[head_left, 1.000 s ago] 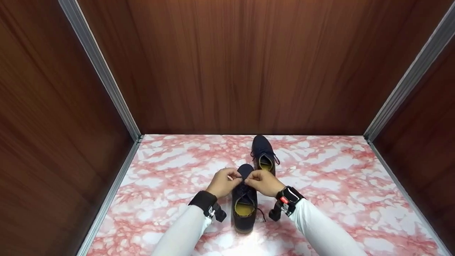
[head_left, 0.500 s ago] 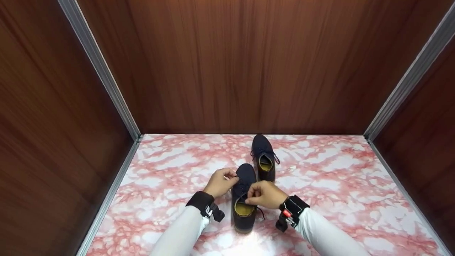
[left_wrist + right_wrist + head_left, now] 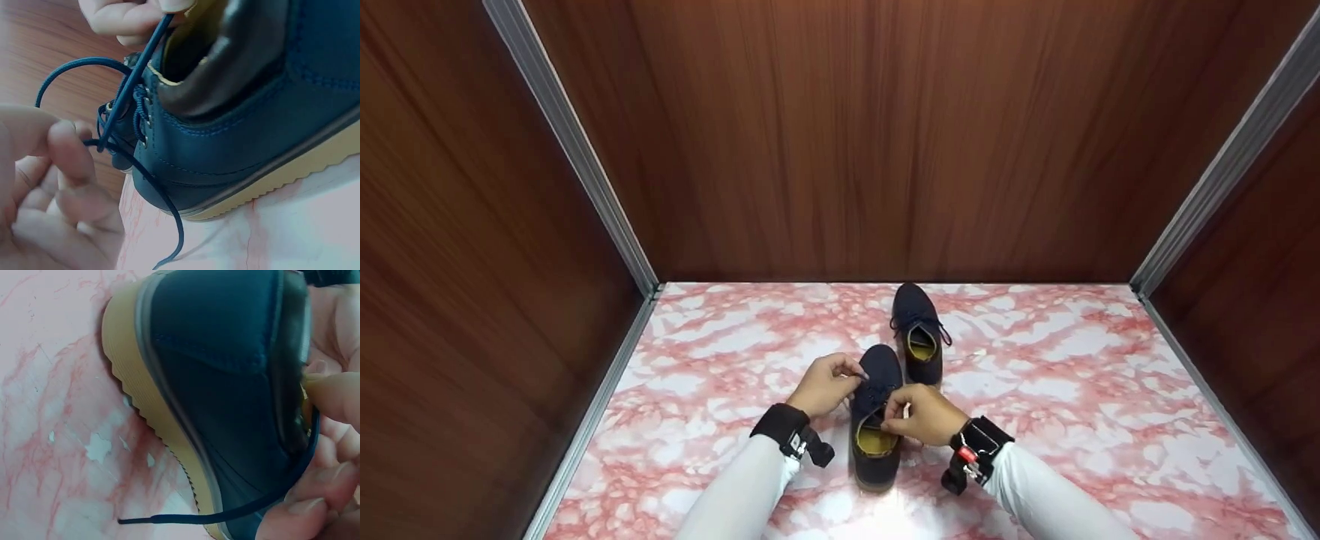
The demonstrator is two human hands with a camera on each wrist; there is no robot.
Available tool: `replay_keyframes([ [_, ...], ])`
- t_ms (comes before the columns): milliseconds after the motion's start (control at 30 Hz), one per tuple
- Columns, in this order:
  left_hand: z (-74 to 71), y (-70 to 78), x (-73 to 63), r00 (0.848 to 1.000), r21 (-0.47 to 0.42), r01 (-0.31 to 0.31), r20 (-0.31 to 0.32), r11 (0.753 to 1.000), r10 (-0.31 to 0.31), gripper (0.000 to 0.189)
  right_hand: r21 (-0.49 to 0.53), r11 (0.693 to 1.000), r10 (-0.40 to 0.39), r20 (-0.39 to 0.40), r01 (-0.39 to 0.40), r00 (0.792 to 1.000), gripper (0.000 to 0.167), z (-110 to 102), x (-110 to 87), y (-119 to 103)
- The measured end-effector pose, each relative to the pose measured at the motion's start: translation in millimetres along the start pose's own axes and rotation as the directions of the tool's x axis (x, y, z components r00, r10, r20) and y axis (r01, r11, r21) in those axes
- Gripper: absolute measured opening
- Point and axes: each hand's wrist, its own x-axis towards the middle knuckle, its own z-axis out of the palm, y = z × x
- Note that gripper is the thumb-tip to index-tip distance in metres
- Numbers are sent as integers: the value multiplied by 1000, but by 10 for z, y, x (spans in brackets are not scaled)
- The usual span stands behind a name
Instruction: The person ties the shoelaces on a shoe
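Note:
A dark navy lace-up shoe (image 3: 876, 469) with a tan sole and yellow lining stands on the floor, toe away from me. At its left side, my left hand (image 3: 825, 384) pinches the blue shoelace (image 3: 89, 142) between thumb and finger. My right hand (image 3: 924, 414), over the front of the shoe's opening, pinches another stretch of shoelace (image 3: 313, 439). In the left wrist view the lace crosses itself between the hands and forms a loop above the eyelets (image 3: 147, 121). One loose lace end (image 3: 138, 521) hangs beside the sole in the right wrist view.
The matching shoe (image 3: 913, 304) stands farther forward and slightly right, its laces tied in a bow. Red-and-white marbled flooring (image 3: 1057, 405) lies under both. Brown wood-grain panels (image 3: 840, 142) close off the back and both sides, with grey metal strips (image 3: 577, 150) at the corners.
My right hand has drawn back from near the toe to the shoe's opening, pulling lace with it. My left hand has shifted slightly left and stays beside the laces.

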Motion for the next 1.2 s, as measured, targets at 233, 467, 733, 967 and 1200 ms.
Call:
replay_keyframes([
  [233, -6, 1, -17, 999, -52, 3, 50, 999, -1, 23, 92, 993, 69, 33, -72, 997, 14, -178, -24, 9],
  [467, -3, 6, -78, 994, 66, -21, 113, 998, 13, 17, 154, 984, 77, 56, -84, 995, 8, -202, -41, 35],
  [733, 35, -16, -94, 997, 260, -62, 70, 964, 45, 20, 33, 999, 42, -33, -41, 999, 11, -187, -46, 81],
  [967, 44, -24, -99, 998, 325, -49, 49, 944, 35, 17, 1, 999, 33, -78, -33, 996, 11, -213, -47, 136],
  [1200, 79, -13, -92, 998, 471, -58, 26, 880, 52, 10, -15, 997, 74, -135, -77, 988, 14, -211, -31, 157],
])
